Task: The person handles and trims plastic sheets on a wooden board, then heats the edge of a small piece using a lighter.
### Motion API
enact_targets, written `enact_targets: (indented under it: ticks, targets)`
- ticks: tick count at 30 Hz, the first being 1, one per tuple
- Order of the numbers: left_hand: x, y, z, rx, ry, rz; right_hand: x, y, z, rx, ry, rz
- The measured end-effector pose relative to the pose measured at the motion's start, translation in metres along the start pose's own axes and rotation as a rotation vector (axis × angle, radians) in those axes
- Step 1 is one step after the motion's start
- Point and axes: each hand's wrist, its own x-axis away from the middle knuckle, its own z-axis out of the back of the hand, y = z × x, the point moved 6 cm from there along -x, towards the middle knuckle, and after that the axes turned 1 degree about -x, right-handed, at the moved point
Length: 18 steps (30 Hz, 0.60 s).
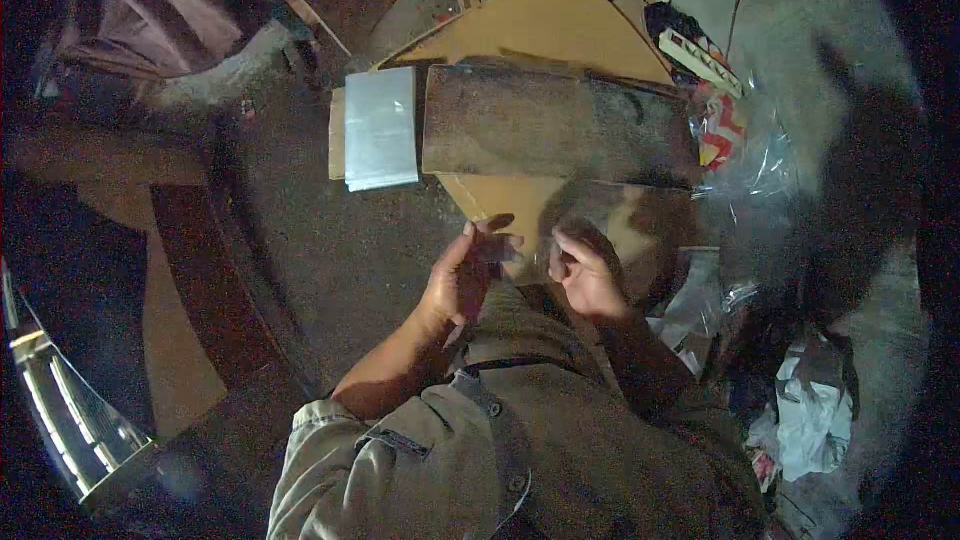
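My left hand is held in front of my lap, thumb up and fingers bent toward the right. Opposite it, my right hand has its fingers curled in toward the thumb. A faint see-through patch, perhaps clear plastic, shows between the hands, too dim to make out. Beyond them lies a dark, worn board on top of a yellowish board. Left of the dark board is a stack of clear plastic sleeves, with a brown cardboard piece under it.
A white power strip and crumpled clear plastic with a red and yellow print lie at the right. Lower right is a white plastic bag. A lit lamp-like object and brown panels are at the left.
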Motion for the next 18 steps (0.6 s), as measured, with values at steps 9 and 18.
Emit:
enact_targets:
  ticks: [9,18]
  targets:
    - [0.043,0.047,-0.031,-0.325,-0.01,-0.145,0.033,-0.041,-0.014,-0.265,0.035,0.181]
    - [0.079,0.072,-0.055,-0.255,-0.029,-0.265,0.082,-0.087,-0.035,0.288,0.088,0.407]
